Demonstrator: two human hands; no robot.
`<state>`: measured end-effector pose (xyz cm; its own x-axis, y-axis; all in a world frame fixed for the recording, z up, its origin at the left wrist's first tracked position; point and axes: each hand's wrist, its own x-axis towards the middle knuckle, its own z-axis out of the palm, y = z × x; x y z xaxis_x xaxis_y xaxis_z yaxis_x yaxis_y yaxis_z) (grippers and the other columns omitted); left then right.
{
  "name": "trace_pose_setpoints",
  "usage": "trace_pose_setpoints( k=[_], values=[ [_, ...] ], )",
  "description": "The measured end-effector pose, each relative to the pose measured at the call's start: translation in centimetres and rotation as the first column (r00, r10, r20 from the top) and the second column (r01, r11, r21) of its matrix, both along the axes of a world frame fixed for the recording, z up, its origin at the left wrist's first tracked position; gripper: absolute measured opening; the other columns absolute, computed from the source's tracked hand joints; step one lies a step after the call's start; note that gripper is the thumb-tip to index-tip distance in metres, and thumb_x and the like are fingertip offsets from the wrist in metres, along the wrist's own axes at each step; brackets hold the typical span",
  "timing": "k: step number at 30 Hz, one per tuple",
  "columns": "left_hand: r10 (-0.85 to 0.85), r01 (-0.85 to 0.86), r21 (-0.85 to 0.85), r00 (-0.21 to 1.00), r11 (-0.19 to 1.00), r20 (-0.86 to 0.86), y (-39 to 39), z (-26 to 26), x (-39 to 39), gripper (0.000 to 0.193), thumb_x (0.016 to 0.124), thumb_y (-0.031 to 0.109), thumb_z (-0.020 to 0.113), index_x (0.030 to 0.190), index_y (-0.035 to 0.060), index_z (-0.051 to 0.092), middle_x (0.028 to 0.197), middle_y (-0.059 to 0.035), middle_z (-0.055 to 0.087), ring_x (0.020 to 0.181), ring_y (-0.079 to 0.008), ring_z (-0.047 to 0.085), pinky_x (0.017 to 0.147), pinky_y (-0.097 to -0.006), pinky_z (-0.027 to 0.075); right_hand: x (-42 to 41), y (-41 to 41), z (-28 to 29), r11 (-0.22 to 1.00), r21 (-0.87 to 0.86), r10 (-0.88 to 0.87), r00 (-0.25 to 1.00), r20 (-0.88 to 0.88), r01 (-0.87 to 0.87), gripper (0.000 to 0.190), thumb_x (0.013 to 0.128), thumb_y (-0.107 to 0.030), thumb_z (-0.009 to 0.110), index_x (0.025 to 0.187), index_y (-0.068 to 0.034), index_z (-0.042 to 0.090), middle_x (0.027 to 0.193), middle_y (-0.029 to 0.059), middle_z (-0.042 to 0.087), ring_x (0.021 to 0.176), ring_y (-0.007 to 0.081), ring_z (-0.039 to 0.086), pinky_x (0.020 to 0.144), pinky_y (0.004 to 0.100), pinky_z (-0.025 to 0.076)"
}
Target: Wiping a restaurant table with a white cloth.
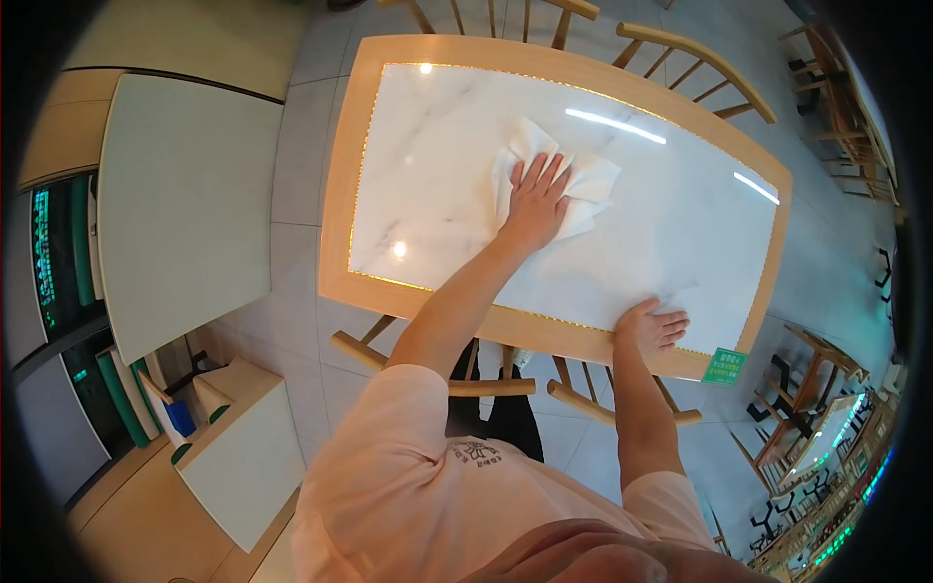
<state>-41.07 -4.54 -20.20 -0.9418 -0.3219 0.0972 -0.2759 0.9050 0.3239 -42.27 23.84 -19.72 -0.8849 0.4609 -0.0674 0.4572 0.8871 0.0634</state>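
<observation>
My left hand [538,204] lies palm down with spread fingers on a thin white wiping cloth [592,175], holding it against the tabletop. The cloth is creased and fans out around my fingers. Under it is the white marbled top [452,146] of a dining table with a light wooden border [337,182]. My right hand [651,328] rests at the table's near edge, thumb apart, with nothing seen in it. A green sticker [724,366] with writing sits on the near right corner, just right of that hand.
Wooden chairs stand along the far side [696,55] and near side [612,404]. To the left are a pale cabinet top [189,211] and a lower white-topped unit [244,466] with a blue item [180,418]. More tables and chairs [809,408] line the right. Lamps reflect off the tabletop.
</observation>
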Motion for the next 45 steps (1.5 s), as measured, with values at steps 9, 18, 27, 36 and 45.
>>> trace_pose_setpoints(
  k=[9,18,27,36,45],
  values=[
    [0.442,-0.437,-0.133,0.897,0.889,0.005,-17.5,-1.3,2.7,0.059,0.097,0.036,0.047,0.153,0.0165,0.04,0.163,-0.0091,0.028,0.15,-0.0295,0.023,0.119,-0.0582,0.013,0.4,0.1,0.2,1.0,-0.014,-0.004,1.0,0.005,0.004,0.077,0.1,-0.051,0.028,0.158,-0.003,0.014,0.166,0.0151,0.012,0.153,0.0315,0.013,0.123,0.0448,0.011],
    [0.711,-0.712,-0.146,0.7,0.687,-0.067,-29.8,-1.0,-1.2,0.059,0.1,0.039,0.039,0.153,0.0131,0.037,0.163,-0.0141,0.025,0.15,-0.0353,0.021,0.117,-0.0614,0.015,0.8,-0.1,0.4,1.0,0.005,0.001,1.0,-0.031,-0.001,0.074,0.101,-0.048,0.03,0.156,0.0,0.019,0.163,0.018,0.021,0.151,0.0344,0.017,0.122,0.0479,0.016],
    [0.725,-0.708,-0.232,0.689,0.667,-0.018,-35.1,-1.0,-4.1,0.061,0.101,0.043,0.034,0.154,0.0126,0.035,0.162,-0.0154,0.028,0.148,-0.0369,0.026,0.117,-0.0607,0.021,1.1,-0.2,0.5,0.999,-0.024,0.036,0.996,-0.087,-0.038,0.073,0.1,-0.044,0.037,0.156,0.0,0.02,0.163,0.02,0.02,0.151,0.0366,0.016,0.122,0.05,0.014],
    [0.516,-0.501,-0.269,0.856,0.823,-0.016,-26.5,-0.7,-7.6,0.06,0.101,0.042,0.036,0.153,0.0112,0.036,0.159,-0.0176,0.032,0.147,-0.0378,0.027,0.118,-0.0577,0.022,0.9,-0.7,0.7,1.0,-0.018,0.01,0.999,-0.046,-0.011,0.073,0.099,-0.043,0.037,0.156,-0.001,0.019,0.163,0.0189,0.019,0.151,0.0357,0.015,0.122,0.0497,0.013],
    [0.185,-0.184,-0.207,0.983,0.961,-0.014,-6.6,0.3,-19.0,0.057,0.1,0.037,0.04,0.153,0.0142,0.038,0.163,-0.009,0.028,0.15,-0.0323,0.023,0.121,-0.0545,0.015,0.8,-1.2,1.8,0.994,-0.108,-0.006,0.998,-0.066,-0.001,0.078,0.095,-0.042,0.042,0.156,0.002,0.018,0.163,0.0218,0.019,0.151,0.0384,0.015,0.122,0.051,0.011]
  ],
)
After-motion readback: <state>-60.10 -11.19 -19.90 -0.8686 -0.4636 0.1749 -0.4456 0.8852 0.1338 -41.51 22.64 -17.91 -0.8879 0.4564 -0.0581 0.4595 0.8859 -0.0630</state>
